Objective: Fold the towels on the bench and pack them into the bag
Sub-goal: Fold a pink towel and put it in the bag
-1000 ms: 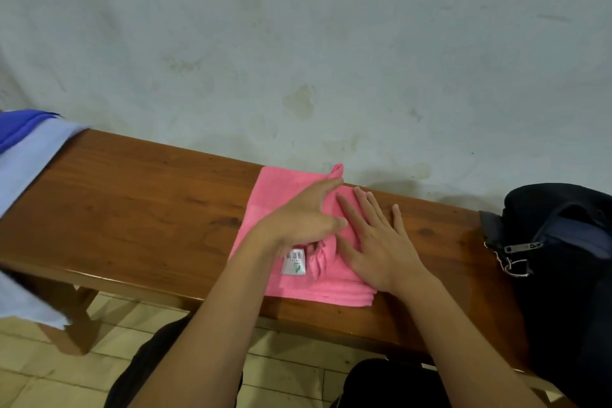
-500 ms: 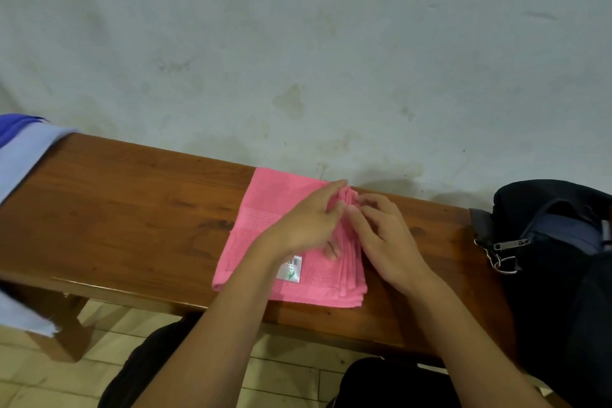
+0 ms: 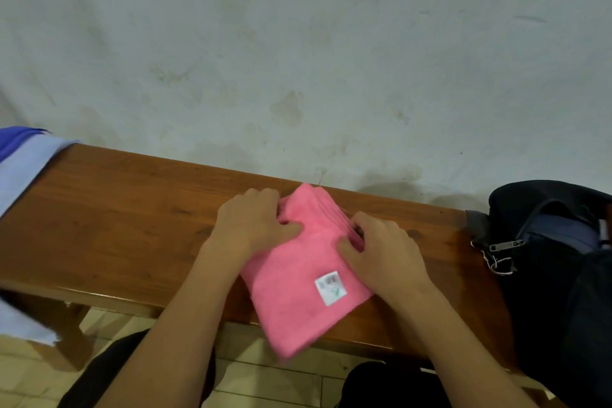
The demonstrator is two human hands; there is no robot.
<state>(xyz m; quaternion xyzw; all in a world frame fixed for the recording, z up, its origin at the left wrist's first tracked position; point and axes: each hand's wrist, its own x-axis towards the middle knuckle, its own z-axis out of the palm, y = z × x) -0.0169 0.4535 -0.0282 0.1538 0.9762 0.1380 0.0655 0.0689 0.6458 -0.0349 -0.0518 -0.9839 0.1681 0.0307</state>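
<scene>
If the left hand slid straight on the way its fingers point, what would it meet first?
The left hand points toward the far bench edge, fingers curled onto the pink towel. Straight on, it would probably meet that towel's raised far corner, then the wall; depth is unclear.

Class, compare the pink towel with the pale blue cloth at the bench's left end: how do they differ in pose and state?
The pink towel lies folded into a compact stack mid-bench; the pale blue cloth hangs loosely over the bench end. The left hand and right hand grip the pink towel; nothing touches the pale blue cloth. The pink towel shows a white label; the pale blue cloth shows none. Both rest on the bench.
</scene>
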